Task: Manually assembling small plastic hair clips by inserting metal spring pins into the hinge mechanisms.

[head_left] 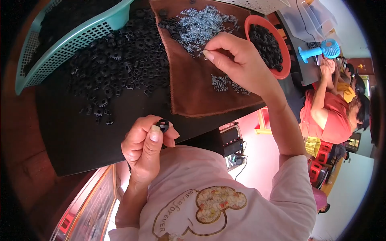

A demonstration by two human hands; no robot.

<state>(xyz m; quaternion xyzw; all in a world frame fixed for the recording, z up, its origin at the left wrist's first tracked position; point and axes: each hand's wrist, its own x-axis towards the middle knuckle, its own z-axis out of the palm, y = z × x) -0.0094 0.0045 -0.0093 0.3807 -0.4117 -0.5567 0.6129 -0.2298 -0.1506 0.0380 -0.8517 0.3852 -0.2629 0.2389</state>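
Observation:
Pinched between the thumb and fingers of my left hand [146, 142] is a small black plastic claw clip piece [163, 125], held over the near edge of the table. My right hand [235, 60] is closed in a pinch at the lower edge of a loose pile of silvery metal springs [205, 26]. A tiny spring appears to show at its fingertips, partly hidden by the thumb. The springs lie on a brown cloth [189, 88]. A smaller group of springs [220, 83] sits on the cloth beneath my right wrist.
A wide heap of black clip pieces [120, 60] covers the table [80, 136] left of the cloth. Beyond it stands a green basket [76, 52]. At right are a red bowl [284, 38] of black parts and a blue fan [329, 48]. Other people [329, 116] sit farther right.

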